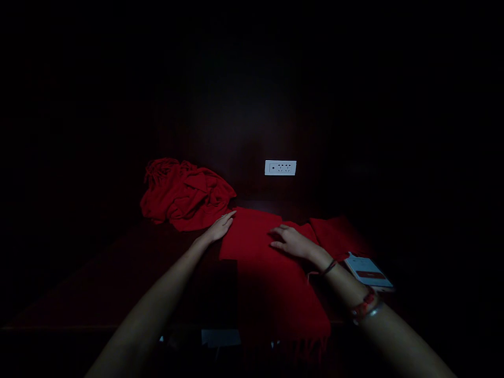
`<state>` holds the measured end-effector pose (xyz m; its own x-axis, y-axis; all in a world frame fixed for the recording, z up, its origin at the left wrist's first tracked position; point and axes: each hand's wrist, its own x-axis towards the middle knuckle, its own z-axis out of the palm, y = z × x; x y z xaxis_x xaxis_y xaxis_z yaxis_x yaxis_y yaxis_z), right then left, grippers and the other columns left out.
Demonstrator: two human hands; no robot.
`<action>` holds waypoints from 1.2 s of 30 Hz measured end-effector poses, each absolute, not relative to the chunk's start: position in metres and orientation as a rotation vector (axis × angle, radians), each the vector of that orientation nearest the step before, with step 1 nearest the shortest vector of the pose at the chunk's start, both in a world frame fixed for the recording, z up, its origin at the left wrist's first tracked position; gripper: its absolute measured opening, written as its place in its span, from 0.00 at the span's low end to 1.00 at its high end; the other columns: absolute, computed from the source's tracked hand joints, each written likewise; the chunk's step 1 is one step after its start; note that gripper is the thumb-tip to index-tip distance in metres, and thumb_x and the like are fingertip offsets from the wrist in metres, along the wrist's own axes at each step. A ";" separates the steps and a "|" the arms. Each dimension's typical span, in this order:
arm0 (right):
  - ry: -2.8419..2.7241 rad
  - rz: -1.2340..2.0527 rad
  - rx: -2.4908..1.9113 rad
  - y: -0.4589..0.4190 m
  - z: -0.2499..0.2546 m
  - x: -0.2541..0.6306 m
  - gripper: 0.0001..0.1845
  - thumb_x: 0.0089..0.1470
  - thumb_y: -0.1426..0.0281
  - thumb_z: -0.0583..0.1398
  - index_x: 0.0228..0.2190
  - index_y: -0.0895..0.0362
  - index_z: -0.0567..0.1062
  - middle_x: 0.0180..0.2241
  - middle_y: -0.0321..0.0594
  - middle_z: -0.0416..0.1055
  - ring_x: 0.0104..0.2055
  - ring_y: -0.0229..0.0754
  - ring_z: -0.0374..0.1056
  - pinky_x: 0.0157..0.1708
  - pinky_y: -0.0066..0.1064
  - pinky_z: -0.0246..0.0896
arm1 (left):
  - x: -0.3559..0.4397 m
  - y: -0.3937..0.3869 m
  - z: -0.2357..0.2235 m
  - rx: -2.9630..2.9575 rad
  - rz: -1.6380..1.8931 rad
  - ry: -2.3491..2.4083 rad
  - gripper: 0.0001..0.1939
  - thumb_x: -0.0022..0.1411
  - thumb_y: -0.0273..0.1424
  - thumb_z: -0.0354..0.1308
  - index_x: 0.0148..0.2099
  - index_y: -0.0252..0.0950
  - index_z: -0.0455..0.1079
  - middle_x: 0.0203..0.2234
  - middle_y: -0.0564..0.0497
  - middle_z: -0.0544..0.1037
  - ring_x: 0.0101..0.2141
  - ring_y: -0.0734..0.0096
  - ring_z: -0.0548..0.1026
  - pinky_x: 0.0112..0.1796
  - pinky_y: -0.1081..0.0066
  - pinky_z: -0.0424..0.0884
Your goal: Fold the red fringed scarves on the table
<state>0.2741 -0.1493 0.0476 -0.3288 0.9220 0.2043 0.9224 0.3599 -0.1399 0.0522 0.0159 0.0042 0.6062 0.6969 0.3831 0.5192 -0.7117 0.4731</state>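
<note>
A red fringed scarf [255, 236] lies partly folded on the dark table, and its tasselled end hangs over the front edge. My left hand [220, 227] rests at the scarf's left edge with fingers stretched out. Over the right part of the folded layer is my right hand [293, 241], its fingers apart and slightly bent; whether it presses on the cloth I cannot tell. Neither hand grips anything. More red cloth [334, 233] spreads to the right of my right hand, behind the wrist.
A crumpled heap of red fringed cloth [187, 194] sits at the back left. On the right lies a phone-like device or box with a white face [366, 270], near my forearm. A white socket plate [280, 168] is on the back wall. The surroundings are very dark.
</note>
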 end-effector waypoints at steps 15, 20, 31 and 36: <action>-2.545 -0.020 -1.370 -0.198 0.043 0.288 0.13 0.52 0.72 0.46 0.34 0.57 0.69 0.34 0.40 0.65 0.36 0.36 0.61 0.38 0.26 0.55 | 0.057 0.036 -0.004 2.531 0.599 0.861 0.26 0.60 0.40 0.26 0.57 0.36 0.44 0.48 0.53 0.63 0.51 0.72 0.55 0.50 0.67 0.47; -2.469 0.109 -1.516 -0.211 0.046 0.309 0.13 0.49 0.70 0.48 0.35 0.57 0.69 0.38 0.41 0.64 0.41 0.38 0.59 0.42 0.29 0.53 | 0.059 0.036 -0.005 2.553 0.604 0.879 0.25 0.60 0.39 0.28 0.56 0.36 0.47 0.50 0.53 0.61 0.51 0.71 0.54 0.50 0.68 0.48; -2.634 -0.523 -1.397 -0.146 0.042 0.199 0.20 0.49 0.74 0.49 0.46 0.59 0.60 0.43 0.48 0.61 0.45 0.44 0.55 0.43 0.36 0.50 | 0.057 0.037 -0.006 2.445 0.850 0.837 0.25 0.55 0.26 0.36 0.56 0.28 0.48 0.47 0.46 0.64 0.48 0.75 0.60 0.48 0.72 0.52; -2.732 -0.623 -1.319 -0.132 0.039 0.193 0.13 0.49 0.68 0.52 0.37 0.59 0.67 0.36 0.45 0.66 0.39 0.43 0.60 0.38 0.34 0.53 | 0.053 0.042 -0.008 2.563 0.759 0.740 0.32 0.44 0.18 0.37 0.55 0.31 0.50 0.45 0.50 0.66 0.46 0.76 0.62 0.47 0.74 0.55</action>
<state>0.1928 -0.1317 0.0392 -0.6364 0.7421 0.2103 0.7599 0.5565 0.3358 0.0531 0.0417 -0.0077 0.7175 0.5752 0.3929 0.3785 -0.7954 0.4734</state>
